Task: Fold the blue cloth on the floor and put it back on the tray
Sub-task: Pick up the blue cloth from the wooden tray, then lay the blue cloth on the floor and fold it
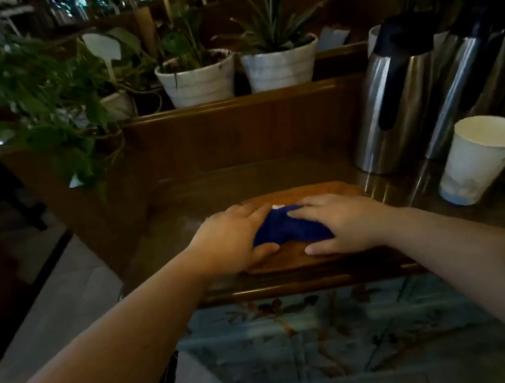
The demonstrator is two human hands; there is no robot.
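The blue cloth [283,229] lies folded into a small bundle on a brown wooden tray [317,191] that sits on a dark wooden cabinet top. My left hand [235,237] rests on the cloth's left side, fingers over its top and thumb at its front edge. My right hand [342,223] covers the cloth's right side, fingers pointing left across it. Both hands grip the bundle from opposite sides. Only the middle strip of the cloth shows between them. A small white tag peeks out at its far edge.
Two steel thermos jugs [395,96] and paper cups [480,155] stand at the right of the cabinet top. White plant pots [197,81] sit on a wooden ledge behind. Leafy plants hang at the left. Grey tiled floor [64,304] lies to the lower left.
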